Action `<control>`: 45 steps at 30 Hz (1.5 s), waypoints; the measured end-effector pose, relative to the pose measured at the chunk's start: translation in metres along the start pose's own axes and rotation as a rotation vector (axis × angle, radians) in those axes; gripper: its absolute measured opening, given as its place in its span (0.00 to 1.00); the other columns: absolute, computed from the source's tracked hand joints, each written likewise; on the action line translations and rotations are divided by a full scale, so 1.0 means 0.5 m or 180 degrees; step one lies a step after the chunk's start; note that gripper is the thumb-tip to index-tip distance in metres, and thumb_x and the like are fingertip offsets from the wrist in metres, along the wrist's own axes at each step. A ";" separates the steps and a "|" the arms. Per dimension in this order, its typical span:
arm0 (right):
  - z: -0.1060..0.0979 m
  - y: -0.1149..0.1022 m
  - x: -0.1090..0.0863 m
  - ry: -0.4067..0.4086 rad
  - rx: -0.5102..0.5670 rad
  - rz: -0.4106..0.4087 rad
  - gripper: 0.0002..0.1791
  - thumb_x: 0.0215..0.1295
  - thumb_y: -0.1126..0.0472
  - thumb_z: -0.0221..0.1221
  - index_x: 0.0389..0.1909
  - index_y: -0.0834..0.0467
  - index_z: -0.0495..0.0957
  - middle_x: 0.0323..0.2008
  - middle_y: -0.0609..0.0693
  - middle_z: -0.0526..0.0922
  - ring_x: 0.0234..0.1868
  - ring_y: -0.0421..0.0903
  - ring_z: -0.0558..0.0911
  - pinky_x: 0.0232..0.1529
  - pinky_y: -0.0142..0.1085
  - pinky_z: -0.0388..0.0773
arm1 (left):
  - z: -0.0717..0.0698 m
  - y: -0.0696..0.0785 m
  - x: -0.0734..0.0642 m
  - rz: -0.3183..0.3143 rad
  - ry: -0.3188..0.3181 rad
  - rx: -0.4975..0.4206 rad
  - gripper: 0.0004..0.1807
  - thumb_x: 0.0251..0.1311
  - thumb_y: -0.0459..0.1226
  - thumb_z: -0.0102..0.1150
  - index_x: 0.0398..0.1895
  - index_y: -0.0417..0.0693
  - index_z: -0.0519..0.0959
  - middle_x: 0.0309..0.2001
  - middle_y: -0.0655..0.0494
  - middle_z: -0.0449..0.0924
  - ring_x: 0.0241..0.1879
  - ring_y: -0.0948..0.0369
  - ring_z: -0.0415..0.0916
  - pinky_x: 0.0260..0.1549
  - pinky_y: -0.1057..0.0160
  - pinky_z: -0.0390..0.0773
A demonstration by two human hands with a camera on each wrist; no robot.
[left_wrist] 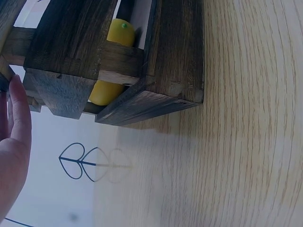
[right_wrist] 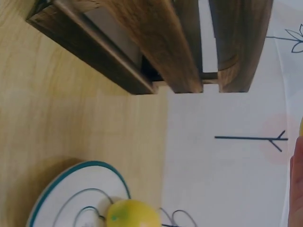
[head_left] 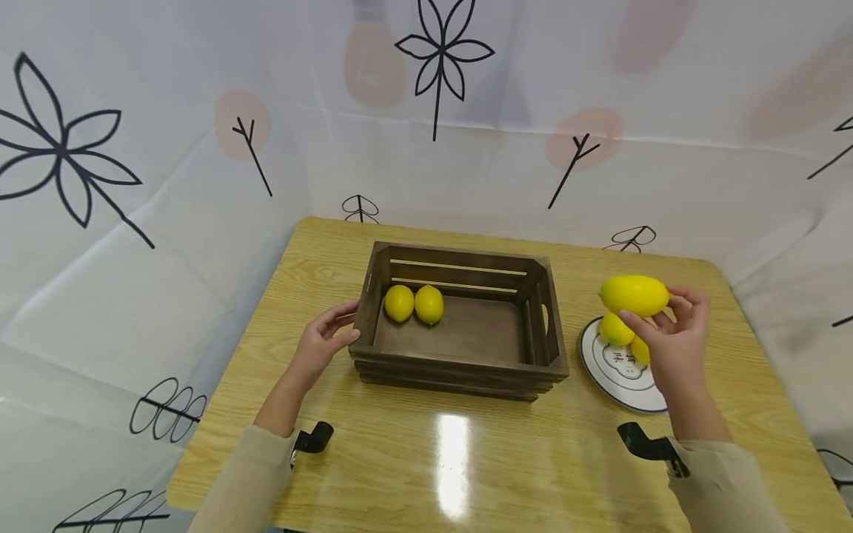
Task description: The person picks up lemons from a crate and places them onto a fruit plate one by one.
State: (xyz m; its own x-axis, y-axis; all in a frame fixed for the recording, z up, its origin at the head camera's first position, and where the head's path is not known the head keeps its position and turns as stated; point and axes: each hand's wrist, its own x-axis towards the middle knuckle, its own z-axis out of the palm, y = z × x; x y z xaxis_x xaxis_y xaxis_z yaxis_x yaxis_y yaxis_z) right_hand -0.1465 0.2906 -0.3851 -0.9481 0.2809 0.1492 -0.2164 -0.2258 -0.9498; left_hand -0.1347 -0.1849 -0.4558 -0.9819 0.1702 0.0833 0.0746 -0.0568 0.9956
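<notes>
A slatted dark-wood crate (head_left: 473,329) is set on the wood-grain counter (head_left: 373,451). Two yellow lemons (head_left: 429,304) are seen lying inside it, side by side towards its left end, while the rest of its floor is left bare.

To the right of the crate, a lemon (head_left: 635,295) is pinched between the thumb and fingers of the right hand (head_left: 680,340) and is held up lengthwise, raised off a white plate (head_left: 603,370). The plate, edged in blue-green and marked with dark characters, is placed just beside the crate's right end; two more lemons (head_left: 616,330) are carried on it, one partly hidden by the right hand.

The left end of the crate is touched by the left hand (head_left: 318,348), whose thumb and fingers are spread apart; no curl around the wood can be made out.

A dark mount (head_left: 313,438) is worn at the left wrist, in front of the crate. Behind the crate, a pale cloth (head_left: 486,192) printed with line-drawn flowers and twigs is hung. A bright reflection is cast on the counter in front of the crate.
</notes>
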 end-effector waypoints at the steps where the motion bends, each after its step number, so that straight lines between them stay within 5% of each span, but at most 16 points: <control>1: -0.003 0.003 -0.003 0.0034 0.0004 0.0020 0.35 0.50 0.82 0.59 0.55 0.55 0.58 0.52 0.52 0.63 0.50 0.46 0.74 0.43 0.28 0.75 | 0.000 0.000 0.000 -0.0001 0.0002 -0.0011 0.27 0.61 0.28 0.55 0.64 0.34 0.64 0.63 0.41 0.62 0.58 0.56 0.64 0.50 0.68 0.71; 12: -0.042 0.046 -0.019 0.0430 0.0159 0.0225 0.36 0.49 0.81 0.61 0.55 0.53 0.59 0.52 0.51 0.63 0.49 0.45 0.75 0.39 0.29 0.77 | 0.002 0.003 -0.002 0.0008 0.0007 -0.0026 0.27 0.61 0.28 0.55 0.64 0.32 0.63 0.63 0.41 0.63 0.58 0.57 0.64 0.50 0.68 0.71; 19: -0.115 0.117 -0.012 0.0297 0.0282 -0.0074 0.36 0.48 0.81 0.63 0.56 0.56 0.60 0.52 0.53 0.64 0.49 0.48 0.78 0.39 0.32 0.79 | 0.001 0.002 -0.001 0.0033 0.0015 -0.0034 0.27 0.61 0.28 0.55 0.64 0.33 0.64 0.62 0.42 0.64 0.58 0.56 0.65 0.50 0.68 0.71; 26: -0.095 0.096 -0.035 0.0607 -0.0090 0.0296 0.37 0.50 0.78 0.63 0.56 0.53 0.58 0.51 0.50 0.61 0.47 0.43 0.77 0.39 0.28 0.77 | 0.002 0.001 0.000 0.0031 0.0029 0.0000 0.26 0.61 0.28 0.55 0.63 0.33 0.64 0.61 0.43 0.65 0.57 0.56 0.65 0.51 0.68 0.71; 36: -0.263 0.259 -0.003 0.0673 0.0003 0.0257 0.44 0.46 0.78 0.66 0.61 0.49 0.56 0.54 0.51 0.59 0.50 0.50 0.78 0.43 0.33 0.77 | 0.001 0.003 -0.001 -0.0012 0.0024 -0.0064 0.27 0.61 0.27 0.55 0.64 0.33 0.63 0.63 0.41 0.63 0.58 0.54 0.63 0.50 0.68 0.71; 45: -0.259 0.258 -0.027 0.0930 -0.0092 0.0536 0.45 0.44 0.73 0.70 0.59 0.47 0.56 0.54 0.49 0.58 0.51 0.48 0.76 0.42 0.30 0.76 | 0.002 0.001 0.000 -0.0024 0.0026 -0.0066 0.27 0.61 0.28 0.54 0.64 0.33 0.63 0.62 0.41 0.63 0.60 0.49 0.61 0.50 0.68 0.72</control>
State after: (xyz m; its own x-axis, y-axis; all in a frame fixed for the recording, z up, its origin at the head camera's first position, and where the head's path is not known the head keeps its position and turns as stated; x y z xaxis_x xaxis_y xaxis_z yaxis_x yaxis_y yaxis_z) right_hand -0.1315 0.3786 -0.5451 -0.8622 0.4982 -0.0915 -0.0519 -0.2664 -0.9625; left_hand -0.1343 -0.1842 -0.4551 -0.9838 0.1626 0.0753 0.0636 -0.0758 0.9951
